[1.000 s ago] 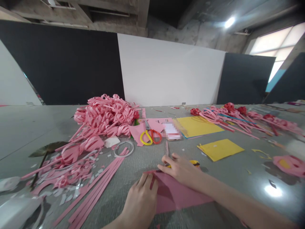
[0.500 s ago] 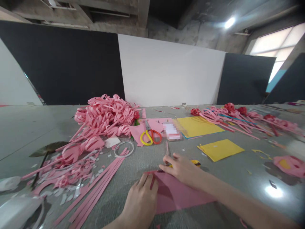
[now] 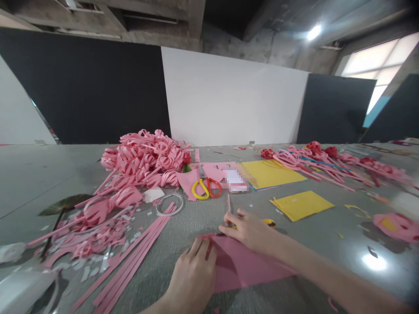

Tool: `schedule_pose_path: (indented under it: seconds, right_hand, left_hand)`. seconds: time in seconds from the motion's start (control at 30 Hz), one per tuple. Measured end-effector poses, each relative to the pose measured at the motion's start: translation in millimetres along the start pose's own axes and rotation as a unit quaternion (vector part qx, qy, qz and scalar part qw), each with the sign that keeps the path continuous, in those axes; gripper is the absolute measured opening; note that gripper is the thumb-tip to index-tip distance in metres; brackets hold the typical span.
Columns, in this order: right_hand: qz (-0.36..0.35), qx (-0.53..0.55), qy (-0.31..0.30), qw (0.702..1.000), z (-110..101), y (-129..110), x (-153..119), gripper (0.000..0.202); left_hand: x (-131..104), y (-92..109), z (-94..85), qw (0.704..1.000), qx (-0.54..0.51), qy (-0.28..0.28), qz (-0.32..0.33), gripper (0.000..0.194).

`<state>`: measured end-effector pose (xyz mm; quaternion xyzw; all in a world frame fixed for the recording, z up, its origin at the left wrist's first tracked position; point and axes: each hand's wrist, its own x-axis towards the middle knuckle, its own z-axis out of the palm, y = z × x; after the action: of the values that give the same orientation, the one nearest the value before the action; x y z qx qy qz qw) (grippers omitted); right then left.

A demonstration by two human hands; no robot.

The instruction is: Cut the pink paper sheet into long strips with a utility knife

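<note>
A pink paper sheet [image 3: 248, 272] lies on the grey surface in front of me, its far edge showing a narrow reddish fold. My left hand [image 3: 194, 270] is closed over the sheet's left corner, bent fingers together on the fold. Across the far edge rests my right hand [image 3: 250, 231], thumb and fingers apart, its palm side over the paper. Just behind it lies a yellow-and-black handle [image 3: 269, 223], mostly hidden by that hand. A thin pink strip [image 3: 228, 203] stretches out beyond the right fingertips.
Ahead are yellow-and-red scissors [image 3: 206, 187], a phone [image 3: 236, 179] and yellow sheets [image 3: 275, 172]. Left are a pink heap of ribbon loops [image 3: 144, 157], a white ring [image 3: 169, 204], pink strips [image 3: 137, 257] and scraps. A yellow packet [image 3: 303, 205] and pink paper flowers [image 3: 397, 226] lie right.
Both hands and the pink sheet stay almost where they were. Only a very slight shift of the view shows.
</note>
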<state>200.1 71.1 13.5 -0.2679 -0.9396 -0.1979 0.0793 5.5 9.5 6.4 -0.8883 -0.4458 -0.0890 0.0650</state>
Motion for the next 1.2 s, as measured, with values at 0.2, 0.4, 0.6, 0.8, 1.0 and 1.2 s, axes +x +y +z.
schedule_pose_path:
  seconds: [0.2, 0.4, 0.6, 0.8, 1.0, 1.2]
  right_hand:
    - [-0.015, 0.001, 0.004, 1.000, -1.4, 1.2, 0.3, 0.022]
    - [-0.027, -0.044, 0.010, 0.999, 1.0, -2.1, -5.0, 0.027]
    - [-0.015, -0.064, 0.037, 0.997, 6.0, -2.3, -10.3, 0.028]
    - [-0.031, -0.068, 0.042, 0.996, 3.4, -4.2, -8.0, 0.029]
    - [-0.035, -0.064, 0.026, 0.997, 0.8, -6.4, -5.5, 0.029]
    - [-0.023, -0.053, 0.014, 0.998, -2.0, -7.0, -3.4, 0.028]
  left_hand:
    - [0.3, -0.5, 1.7, 1.000, 0.012, 0.017, 0.004, 0.035]
    - [-0.6, -0.1, 3.0, 0.999, 0.025, 0.038, 0.012, 0.034]
    - [-0.4, 0.3, 3.8, 0.999, 0.027, 0.039, 0.013, 0.030]
    - [1.7, -0.2, 2.2, 0.999, 0.010, 0.023, 0.021, 0.028]
    - [1.4, -0.8, 2.7, 0.999, -0.002, 0.022, 0.031, 0.033]
    - [1.0, -0.7, 2.7, 0.999, -0.003, 0.025, 0.029, 0.034]
